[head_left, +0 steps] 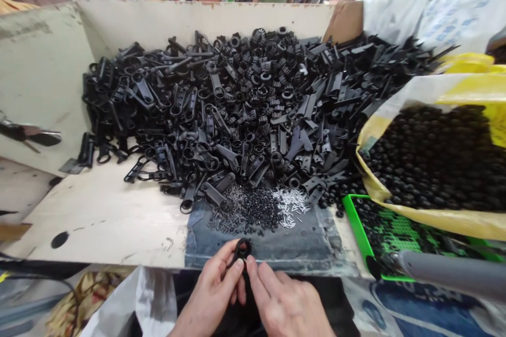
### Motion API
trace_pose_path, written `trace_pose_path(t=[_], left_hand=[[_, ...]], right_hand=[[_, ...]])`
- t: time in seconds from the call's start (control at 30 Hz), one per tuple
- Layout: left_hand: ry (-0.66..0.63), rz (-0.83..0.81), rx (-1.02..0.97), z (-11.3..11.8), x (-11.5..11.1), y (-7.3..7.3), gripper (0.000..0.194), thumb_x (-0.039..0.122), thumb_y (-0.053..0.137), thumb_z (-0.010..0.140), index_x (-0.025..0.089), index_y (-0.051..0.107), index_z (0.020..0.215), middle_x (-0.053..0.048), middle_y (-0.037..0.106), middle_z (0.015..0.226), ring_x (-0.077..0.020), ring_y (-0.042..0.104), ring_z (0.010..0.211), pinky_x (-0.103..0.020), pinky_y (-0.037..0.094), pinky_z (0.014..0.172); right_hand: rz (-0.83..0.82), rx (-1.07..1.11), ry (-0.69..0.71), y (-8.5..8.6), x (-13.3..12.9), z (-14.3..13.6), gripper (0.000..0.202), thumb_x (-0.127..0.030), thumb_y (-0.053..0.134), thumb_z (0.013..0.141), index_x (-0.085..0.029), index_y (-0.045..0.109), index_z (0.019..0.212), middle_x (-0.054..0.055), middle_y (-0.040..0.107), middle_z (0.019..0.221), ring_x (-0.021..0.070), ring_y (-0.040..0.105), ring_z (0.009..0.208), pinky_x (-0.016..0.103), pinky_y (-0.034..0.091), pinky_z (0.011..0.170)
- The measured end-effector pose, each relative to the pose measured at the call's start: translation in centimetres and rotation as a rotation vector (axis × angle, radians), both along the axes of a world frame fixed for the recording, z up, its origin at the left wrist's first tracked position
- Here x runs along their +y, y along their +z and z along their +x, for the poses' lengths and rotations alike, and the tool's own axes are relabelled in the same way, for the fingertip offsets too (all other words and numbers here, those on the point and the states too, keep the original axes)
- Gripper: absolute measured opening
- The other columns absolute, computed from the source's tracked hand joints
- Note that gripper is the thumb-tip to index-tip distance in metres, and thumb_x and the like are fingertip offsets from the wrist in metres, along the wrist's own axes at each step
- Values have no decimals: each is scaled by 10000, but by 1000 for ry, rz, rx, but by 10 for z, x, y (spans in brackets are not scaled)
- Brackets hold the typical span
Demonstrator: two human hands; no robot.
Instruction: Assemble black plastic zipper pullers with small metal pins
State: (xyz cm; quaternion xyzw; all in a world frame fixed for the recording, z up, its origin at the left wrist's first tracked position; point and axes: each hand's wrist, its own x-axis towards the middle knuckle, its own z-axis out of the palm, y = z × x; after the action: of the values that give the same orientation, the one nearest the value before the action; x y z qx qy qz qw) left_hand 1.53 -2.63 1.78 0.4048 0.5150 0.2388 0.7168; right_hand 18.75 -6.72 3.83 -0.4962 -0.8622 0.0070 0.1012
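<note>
Near the front edge of the bench, my left hand [216, 285] pinches a black ring-ended plastic part [243, 247] between thumb and fingers. My right hand [282, 295] is closed against the part's lower right side, its fingertips pressed together; anything small between them is hidden. Just beyond lie small brown-grey pieces [227, 205], small black pieces [259, 210] and silver pins [291, 205] on a dark blue mat [316, 247]. Behind them spreads a large heap of black plastic parts [213, 95].
On the right, a green tray [358, 229] of small black pieces sits partly under a yellow-and-white bag [375, 189] of black rounded pieces. A grey cylindrical bar [454, 271] crosses the lower right. Wooden panels [197, 18] wall the bench; people sit beyond.
</note>
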Motion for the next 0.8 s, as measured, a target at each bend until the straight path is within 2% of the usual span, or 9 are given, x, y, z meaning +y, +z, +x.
trace_pose_path(t=[0.1,0.2,0.33,0.43,0.53,0.67,0.8], left_hand=[[50,2,-1,5,-1,4,704,671,674,853,99,613,1259,55,549,531,-100,470,471,-213,349,486],[106,15,-11,8,-3,7,649,627,689,863,100,628,1237,50,557,528,-102,472,480,-215,338,490],[109,-9,-77,2,-4,9,595,540,711,873,96,617,1258,31,597,573,-121,529,530,-223,363,521],[105,-43,-138,-4,-3,9,519,442,702,891,105,612,1276,19,621,616,-130,567,574,-230,388,558],[112,-46,-167,-5,-3,9,452,365,678,899,111,619,1268,12,632,656,-119,568,566,-227,385,556],[112,-34,-158,-1,-1,10,392,373,674,899,125,652,1202,17,617,691,-106,577,551,-215,376,536],[116,-16,-101,5,1,12,461,495,745,843,139,675,1128,18,615,715,-93,531,508,-208,343,477]], right_hand=[[-69,16,-48,2,-2,-4,442,-48,612,852,-44,615,1294,54,751,879,136,680,559,260,387,391],[-202,52,-104,10,0,-3,487,-34,582,831,-112,628,1310,51,765,892,137,704,563,236,417,439],[-391,179,-141,19,7,5,443,-53,515,910,-220,664,1292,34,761,912,171,763,681,233,495,567],[-438,243,-134,19,11,10,410,-72,466,971,-241,681,1277,34,751,916,189,774,727,249,522,615],[-419,239,-112,16,12,13,426,-63,450,967,-241,671,1286,30,742,905,190,772,714,251,521,599],[-321,165,-84,11,8,11,476,-17,481,886,-234,657,1271,13,738,874,166,758,653,228,510,551],[-119,-35,-32,12,4,-10,512,17,557,760,-70,655,1255,101,754,888,196,718,575,261,459,418]])
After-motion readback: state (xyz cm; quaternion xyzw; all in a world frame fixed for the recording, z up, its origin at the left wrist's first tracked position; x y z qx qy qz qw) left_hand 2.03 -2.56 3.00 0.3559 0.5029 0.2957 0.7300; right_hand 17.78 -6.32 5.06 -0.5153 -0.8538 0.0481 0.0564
